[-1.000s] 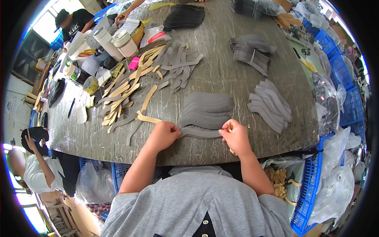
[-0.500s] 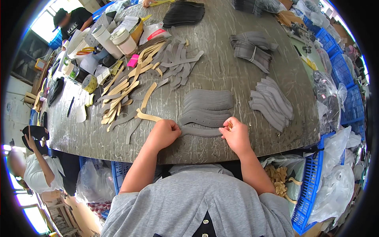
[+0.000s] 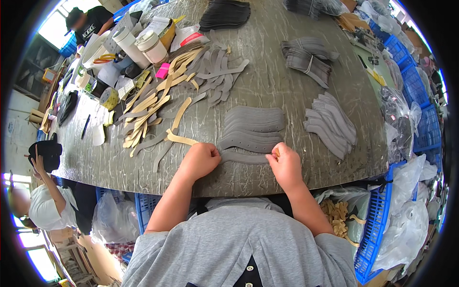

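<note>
Little changed, your left hand [image 3: 200, 159] and right hand [image 3: 287, 166] still pinch the grey strip [image 3: 246, 158] (one end each), so it's unreleased, nearer you than the grey stack [image 3: 252, 125].

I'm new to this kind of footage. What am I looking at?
There is no machine: these are a person's bare left hand and right hand. The view comes from a fisheye camera worn on the head, looking down, so straight edges bend near the rim. Each hand pinches one end of a curved grey strip; something small and brownish shows at the right hand's fingers, too hidden to name. On the dark table, just beyond that strip, lies a stack of similar grey strips. A fanned grey pile lies to the right, and a loose heap of tan and grey strips to the left.
</note>
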Demonstrator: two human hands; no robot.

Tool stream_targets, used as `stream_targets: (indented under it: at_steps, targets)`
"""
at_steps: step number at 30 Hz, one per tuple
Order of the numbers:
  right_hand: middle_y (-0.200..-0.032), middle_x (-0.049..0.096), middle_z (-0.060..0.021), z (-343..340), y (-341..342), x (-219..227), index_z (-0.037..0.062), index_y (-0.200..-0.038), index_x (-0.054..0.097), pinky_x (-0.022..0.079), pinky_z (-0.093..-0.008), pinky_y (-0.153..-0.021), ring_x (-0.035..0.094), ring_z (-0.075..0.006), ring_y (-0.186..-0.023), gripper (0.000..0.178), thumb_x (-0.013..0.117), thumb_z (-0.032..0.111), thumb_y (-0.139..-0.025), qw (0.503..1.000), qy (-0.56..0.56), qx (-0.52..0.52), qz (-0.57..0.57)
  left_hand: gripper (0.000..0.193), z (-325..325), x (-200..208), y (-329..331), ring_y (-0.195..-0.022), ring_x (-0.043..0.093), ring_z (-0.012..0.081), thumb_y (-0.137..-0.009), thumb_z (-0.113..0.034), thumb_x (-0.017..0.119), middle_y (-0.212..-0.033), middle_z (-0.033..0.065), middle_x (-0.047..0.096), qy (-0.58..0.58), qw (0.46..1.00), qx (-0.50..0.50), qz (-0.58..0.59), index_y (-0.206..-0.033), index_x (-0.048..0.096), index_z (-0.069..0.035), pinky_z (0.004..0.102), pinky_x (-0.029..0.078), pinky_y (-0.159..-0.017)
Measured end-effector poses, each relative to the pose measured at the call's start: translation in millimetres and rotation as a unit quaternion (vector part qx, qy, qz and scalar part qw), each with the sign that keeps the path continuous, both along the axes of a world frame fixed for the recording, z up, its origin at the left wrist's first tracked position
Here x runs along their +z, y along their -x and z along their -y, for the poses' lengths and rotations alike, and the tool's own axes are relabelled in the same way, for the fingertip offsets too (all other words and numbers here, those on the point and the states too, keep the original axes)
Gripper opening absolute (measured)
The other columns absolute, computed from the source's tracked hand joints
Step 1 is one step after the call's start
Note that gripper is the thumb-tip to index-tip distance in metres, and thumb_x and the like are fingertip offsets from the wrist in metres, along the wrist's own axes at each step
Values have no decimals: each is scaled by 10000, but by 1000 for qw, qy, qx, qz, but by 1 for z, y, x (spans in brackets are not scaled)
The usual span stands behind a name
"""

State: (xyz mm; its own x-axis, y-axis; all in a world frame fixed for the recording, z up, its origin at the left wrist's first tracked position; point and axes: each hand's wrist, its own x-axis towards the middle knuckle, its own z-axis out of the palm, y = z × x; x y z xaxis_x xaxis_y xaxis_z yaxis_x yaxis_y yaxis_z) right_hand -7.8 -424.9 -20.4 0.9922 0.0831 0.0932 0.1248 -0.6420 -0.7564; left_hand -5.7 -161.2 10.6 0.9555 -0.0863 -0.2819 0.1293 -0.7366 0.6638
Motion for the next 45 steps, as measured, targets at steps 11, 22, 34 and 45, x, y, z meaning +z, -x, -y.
stream_targets:
  at_steps: [11,22,34,45]
  targets:
    - [-812,464,-61,-7,26,9,193,-1117,712,469,-353,-540,562,-213,-640,335,630,98,-806,956,202,169,131,166,5,-2,3,-646,631,337,-739,-165,688,-673,175,639,-58,997,-17,37,-790,663,-9,405,494,-620]
    - [-807,640,-92,-4,16,46,112,-988,726,492,-378,-605,627,-280,-695,191,697,130,-800,993,-9,109,47,189,35,36,16,-583,544,186,-811,-33,663,-732,87,631,114,992,-8,59,-978,584,10,302,450,-568]
    - [-851,675,-125,24,7,78,53,-954,699,511,-404,-671,656,-312,-766,158,682,119,-812,993,62,28,100,555,54,66,24,-693,609,256,-858,-398,650,-1053,148,591,61,959,-145,236,-1220,475,-16,360,505,-623]
    - [-824,706,-48,-33,16,81,-1,-923,694,494,-275,-654,609,-96,-722,150,658,93,-812,864,-367,222,-264,958,65,63,27,-813,640,319,-734,-719,520,-1156,179,509,33,897,-270,349,-1358,377,-5,379,540,-612]
